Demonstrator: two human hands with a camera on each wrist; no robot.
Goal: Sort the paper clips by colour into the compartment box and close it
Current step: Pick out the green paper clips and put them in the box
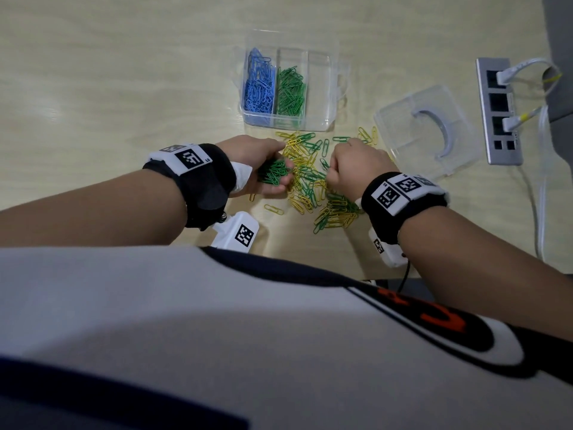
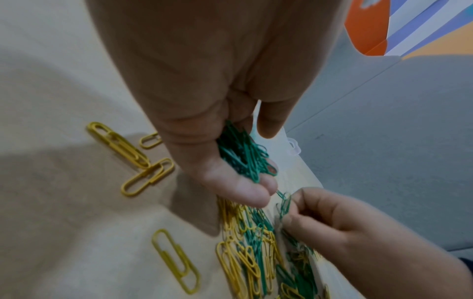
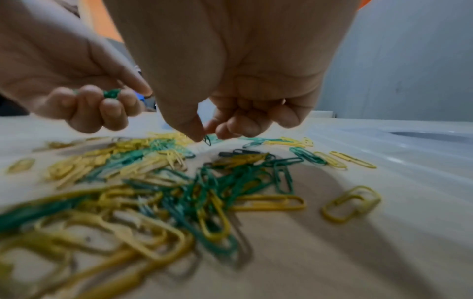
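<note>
I've got the clear compartment box (image 1: 329, 88) sitting open on the table, blue clips (image 1: 259, 85) filling its left section, green clips (image 1: 290, 91) in the middle, the right one bare. Its clear lid (image 1: 403, 141) lies detached, off to the right. Just in front, a mixed yellow-and-green pile (image 1: 313, 181) sprawls loose, with a green bunch (image 1: 273, 173) lifted above it.
</note>
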